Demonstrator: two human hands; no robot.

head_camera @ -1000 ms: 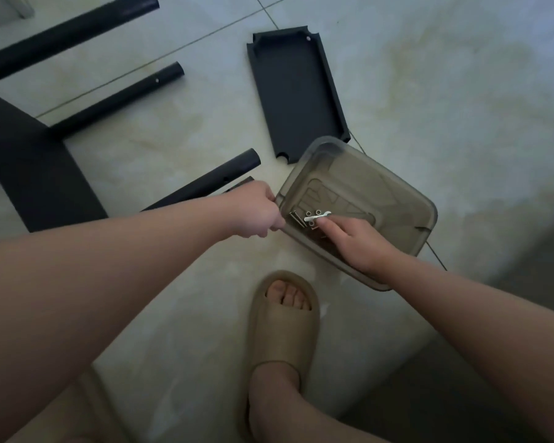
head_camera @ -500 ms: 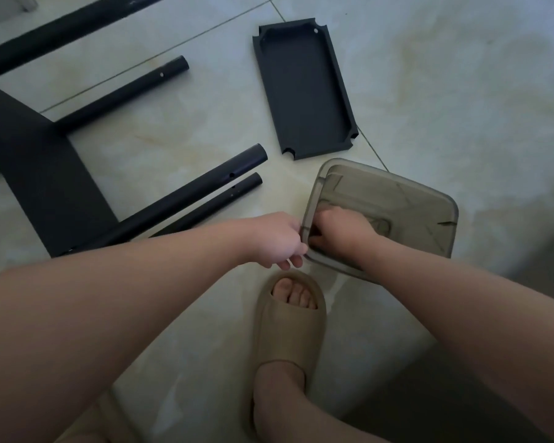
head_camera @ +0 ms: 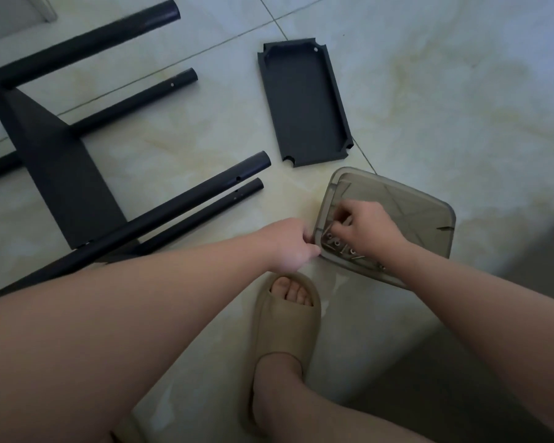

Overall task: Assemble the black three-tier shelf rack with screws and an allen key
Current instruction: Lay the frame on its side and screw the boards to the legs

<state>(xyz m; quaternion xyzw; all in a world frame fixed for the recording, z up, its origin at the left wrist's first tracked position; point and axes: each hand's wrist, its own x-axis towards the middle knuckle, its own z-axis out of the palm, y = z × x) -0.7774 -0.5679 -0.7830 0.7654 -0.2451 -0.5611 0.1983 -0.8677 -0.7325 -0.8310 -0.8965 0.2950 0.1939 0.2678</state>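
Your left hand [head_camera: 290,245] grips the tray [head_camera: 414,210] rim; right hand [head_camera: 370,230] curls among screws [head_camera: 335,243], hold unclear. Small, slick: pinch one by its shank.

No legible txt anywhere.

left hand [head_camera: 290,246] curled, touching the smoky tray's [head_camera: 429,219] left rim | right hand [head_camera: 370,230] inside tray, fingertips down among screws [head_camera: 336,244] | black shelf panel [head_camera: 304,103] just beyond tray | black tubes [head_camera: 186,203] left | slipper [head_camera: 285,318] near tray
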